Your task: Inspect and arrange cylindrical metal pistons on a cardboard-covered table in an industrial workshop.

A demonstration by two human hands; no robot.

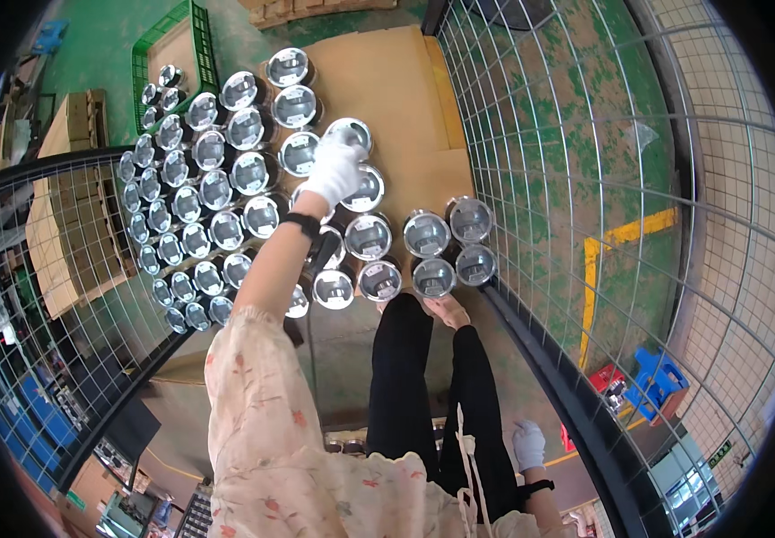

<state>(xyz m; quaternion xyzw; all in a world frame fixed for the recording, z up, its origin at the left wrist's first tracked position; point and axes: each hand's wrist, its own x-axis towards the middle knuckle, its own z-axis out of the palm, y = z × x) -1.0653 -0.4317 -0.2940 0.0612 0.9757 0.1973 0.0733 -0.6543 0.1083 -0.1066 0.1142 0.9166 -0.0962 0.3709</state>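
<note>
My left hand (pixel 335 170), in a white glove, reaches out over rows of shiny round metal pistons (pixel 250 172). Its fingers are closed on the far edge of one piston (pixel 349 134), at the right side of the group; the glove partly hides it. Just below the wrist, my forearm covers several more pistons. Another piston (pixel 362 188) stands close to the glove on the near side. Away from the pistons, my right hand (pixel 528 446), also gloved in white, hangs low at my right side. Its fingers look loosely extended, and nothing shows in it.
Brown cardboard (pixel 378 81) lies under the pistons. A green crate (pixel 170 56) with a few pistons stands at the far left. Wire mesh panels (pixel 567 152) rise on the right and left. Cardboard boxes (pixel 78 233) are beyond the left mesh, a blue stool (pixel 657 384) beyond the right.
</note>
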